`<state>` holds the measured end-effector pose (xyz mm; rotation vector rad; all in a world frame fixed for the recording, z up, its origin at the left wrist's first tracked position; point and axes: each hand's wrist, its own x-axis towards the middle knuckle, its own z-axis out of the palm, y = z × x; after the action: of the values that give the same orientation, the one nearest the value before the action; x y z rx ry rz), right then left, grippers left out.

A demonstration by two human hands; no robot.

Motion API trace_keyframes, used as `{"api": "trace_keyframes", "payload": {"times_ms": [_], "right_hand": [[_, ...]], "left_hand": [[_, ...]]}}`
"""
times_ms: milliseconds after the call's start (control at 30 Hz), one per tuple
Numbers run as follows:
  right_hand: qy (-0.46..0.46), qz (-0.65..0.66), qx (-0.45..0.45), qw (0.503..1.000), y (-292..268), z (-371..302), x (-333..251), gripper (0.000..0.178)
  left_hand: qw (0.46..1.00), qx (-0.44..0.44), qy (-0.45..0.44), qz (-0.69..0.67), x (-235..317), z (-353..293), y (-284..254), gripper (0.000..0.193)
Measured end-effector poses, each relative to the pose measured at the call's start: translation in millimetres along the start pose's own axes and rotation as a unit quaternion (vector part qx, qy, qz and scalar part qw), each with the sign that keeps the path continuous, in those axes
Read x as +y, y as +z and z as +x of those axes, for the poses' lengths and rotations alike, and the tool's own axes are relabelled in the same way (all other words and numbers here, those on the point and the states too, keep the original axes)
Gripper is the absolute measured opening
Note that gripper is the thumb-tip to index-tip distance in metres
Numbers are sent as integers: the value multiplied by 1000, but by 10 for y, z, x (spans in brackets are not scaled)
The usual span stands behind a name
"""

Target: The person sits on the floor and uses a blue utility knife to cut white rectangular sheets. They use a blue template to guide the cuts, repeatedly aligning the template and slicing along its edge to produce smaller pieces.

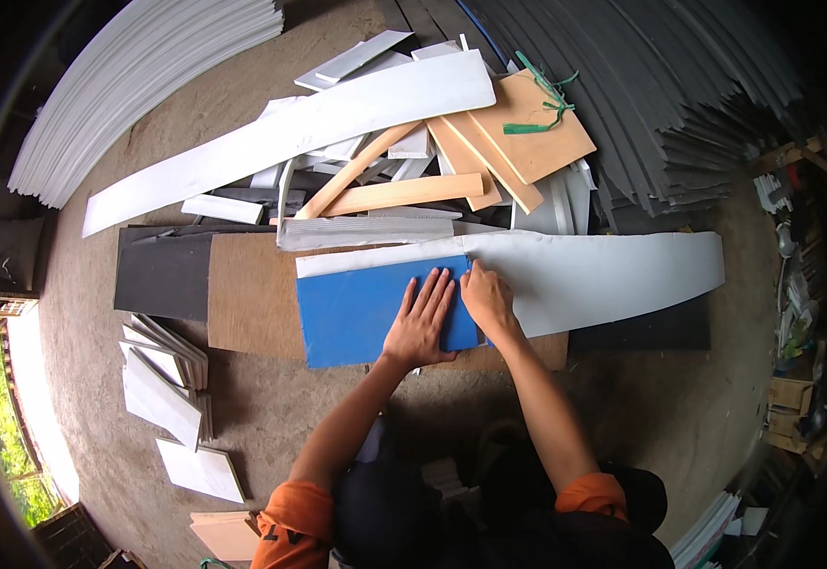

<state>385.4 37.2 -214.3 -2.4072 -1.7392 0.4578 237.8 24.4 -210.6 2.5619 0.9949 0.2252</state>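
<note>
My left hand [420, 321] lies flat on a blue rectangular panel [357, 313], its fingers spread toward the far edge. Under the blue panel is a long white sheet [613, 275], showing along the panel's far edge and stretching out to the right. Closed at the panel's right edge, near its far corner, is my right hand [489, 299]. A small dark tip shows by its fingers, but what they hold is hidden. Beneath everything lies a brown board [252, 294] on the floor, with black sheets [162, 275] at both ends.
Beyond the board is a heap of white and tan offcuts, with a long white strip [290, 137] across it and a green tie [551, 100] on a tan piece. White sheets [148, 90] are stacked far left, dark sheets [641, 85] far right. Cut white pieces [162, 389] lie at left.
</note>
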Motion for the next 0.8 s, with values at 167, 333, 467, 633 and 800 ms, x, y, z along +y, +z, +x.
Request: {"api": "trace_keyframes", "payload": {"times_ms": [167,333,467,633,800], "right_hand": [[23,23,-31,999,-28,16,-75,25],[-29,-18,-52,998,1,118,-69,28],[43,34,-292,955,-156,334,-62,33],[106,62,-281,952,-76,-43,4,32],[116,32,-212,970,13,-620,136,33]], "left_hand": [[1000,-4,-3,4,-9,-12,6,108],[1000,-1,-1,20,-5,-11,10,108],[999,-6,1,40,26,-19,6,108],[999,-7,-9,52,50,-34,23,109],[996,-9,-14,88,98,-42,56,114]]}}
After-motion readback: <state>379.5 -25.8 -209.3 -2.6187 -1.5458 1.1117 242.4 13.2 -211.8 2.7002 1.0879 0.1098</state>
